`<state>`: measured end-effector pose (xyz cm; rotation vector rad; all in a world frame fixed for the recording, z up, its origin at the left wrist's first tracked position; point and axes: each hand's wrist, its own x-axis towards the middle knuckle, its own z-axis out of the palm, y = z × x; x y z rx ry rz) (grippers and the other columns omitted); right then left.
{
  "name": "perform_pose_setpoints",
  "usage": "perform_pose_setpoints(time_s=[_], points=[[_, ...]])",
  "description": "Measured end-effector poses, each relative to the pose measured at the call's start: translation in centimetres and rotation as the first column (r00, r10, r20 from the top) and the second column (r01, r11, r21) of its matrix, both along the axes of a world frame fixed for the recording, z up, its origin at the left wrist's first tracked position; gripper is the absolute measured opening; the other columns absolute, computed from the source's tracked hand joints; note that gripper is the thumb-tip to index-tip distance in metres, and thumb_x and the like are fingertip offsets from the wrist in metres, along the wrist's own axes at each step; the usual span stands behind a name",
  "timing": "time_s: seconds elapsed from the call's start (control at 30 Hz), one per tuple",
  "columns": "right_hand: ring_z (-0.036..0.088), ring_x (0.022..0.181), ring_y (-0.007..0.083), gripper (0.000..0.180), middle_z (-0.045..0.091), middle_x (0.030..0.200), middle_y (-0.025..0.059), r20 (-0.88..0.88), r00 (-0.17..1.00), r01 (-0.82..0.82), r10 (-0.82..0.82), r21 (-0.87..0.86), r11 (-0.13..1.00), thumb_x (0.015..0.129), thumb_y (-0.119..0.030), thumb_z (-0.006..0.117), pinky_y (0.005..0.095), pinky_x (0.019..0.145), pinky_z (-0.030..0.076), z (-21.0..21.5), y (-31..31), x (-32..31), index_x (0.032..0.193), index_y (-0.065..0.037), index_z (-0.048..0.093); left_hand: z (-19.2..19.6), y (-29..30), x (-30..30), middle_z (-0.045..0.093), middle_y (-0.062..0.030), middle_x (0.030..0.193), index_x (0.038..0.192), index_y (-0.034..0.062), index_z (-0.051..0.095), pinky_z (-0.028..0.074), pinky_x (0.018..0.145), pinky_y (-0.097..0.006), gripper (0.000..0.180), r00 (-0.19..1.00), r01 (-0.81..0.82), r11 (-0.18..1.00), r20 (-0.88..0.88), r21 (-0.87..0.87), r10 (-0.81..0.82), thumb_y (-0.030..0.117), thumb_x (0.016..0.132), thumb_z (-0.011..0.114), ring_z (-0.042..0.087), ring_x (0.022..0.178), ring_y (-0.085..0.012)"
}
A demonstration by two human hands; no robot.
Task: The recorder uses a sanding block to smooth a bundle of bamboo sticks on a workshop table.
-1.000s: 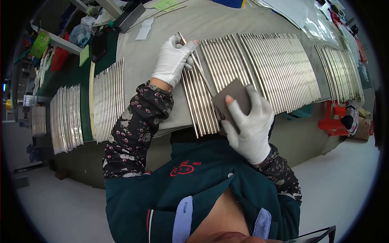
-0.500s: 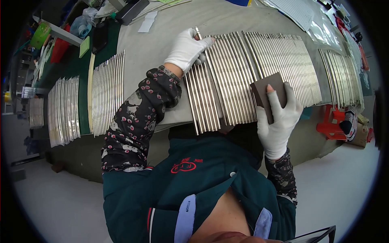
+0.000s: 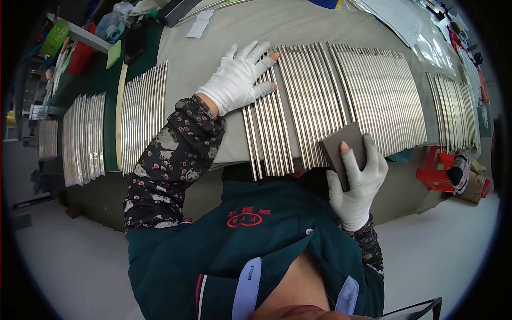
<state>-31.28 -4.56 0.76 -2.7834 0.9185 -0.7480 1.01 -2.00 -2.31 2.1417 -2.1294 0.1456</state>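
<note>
The left hand (image 3: pixel 237 80), in a white glove, lies flat with fingers (image 3: pixel 256 53) spread on a row of shiny metal rods (image 3: pixel 320 101) laid side by side across the bench (image 3: pixel 277 26). The right hand (image 3: pixel 357 181) presses a dark sanding block (image 3: pixel 344 152) against the rods' near ends.

Bright, even light; soft glare streaks the metal rods (image 3: pixel 330 101). Sharp centre, strong fisheye bending, black vignette at edges.

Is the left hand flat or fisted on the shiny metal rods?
Flat: the white-gloved left hand lies fingers spread on the shiny metal rods.
</note>
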Motion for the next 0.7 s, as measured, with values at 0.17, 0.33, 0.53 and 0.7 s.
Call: perform_pose_setpoints(time_s=[0.17, 0.33, 0.53, 0.7], points=[[0.041, 0.110, 0.0355, 0.060, 0.040, 0.135, 0.0215, -0.023, 0.999, -0.038, 0.038, 0.008, 0.999, 0.067, -0.024, 0.073, 0.0446, 0.093, 0.033, 0.0, 0.5, 0.6, 0.124, -0.020, 0.056, 0.0, 0.1, -0.2, 0.030, -0.0154, 0.148, 0.144, 0.0153, 0.034, 0.020, 0.111, -0.055, 0.067, 0.999, -0.026, 0.999, 0.026, 0.029, 0.026, 0.056, 0.092, 0.040, 0.025, 0.139, -0.0333], [0.041, 0.111, 0.0351, 0.062, 0.040, 0.135, 0.0208, -0.041, 0.998, -0.052, 0.053, 0.017, 0.998, 0.066, -0.024, 0.075, 0.0444, 0.092, 0.033, 0.6, 1.0, 1.2, 0.125, -0.021, 0.055, 0.0, -0.4, -0.6, 0.030, -0.0143, 0.149, 0.145, 0.0150, 0.032, 0.020, 0.111, -0.056, 0.070, 0.995, -0.060, 0.997, 0.082, 0.039, 0.056, 0.059, 0.092, 0.037, 0.026, 0.138, -0.0325], [0.043, 0.109, 0.0348, 0.083, 0.039, 0.134, 0.0199, 0.024, 0.998, -0.050, 0.050, 0.021, 0.999, 0.054, -0.028, 0.085, 0.0443, 0.090, 0.035, -0.3, 1.9, 2.2, 0.129, -0.022, 0.050, -0.3, -0.3, -0.3, 0.031, -0.0144, 0.149, 0.145, 0.0149, 0.033, 0.019, 0.110, -0.057, 0.074, 0.996, -0.054, 0.998, 0.074, 0.025, 0.052, 0.065, 0.090, 0.032, 0.026, 0.138, -0.0328], [0.041, 0.110, 0.0348, 0.103, 0.038, 0.134, 0.0187, 0.036, 0.997, -0.067, 0.065, 0.043, 0.997, 0.047, -0.037, 0.088, 0.0439, 0.089, 0.034, -0.4, 2.1, 3.1, 0.137, -0.023, 0.041, -0.4, -0.1, -0.1, 0.031, -0.0143, 0.149, 0.145, 0.0149, 0.033, 0.020, 0.110, -0.057, 0.074, 0.997, -0.052, 0.999, 0.051, 0.015, 0.051, 0.064, 0.090, 0.035, 0.027, 0.138, -0.0331]])
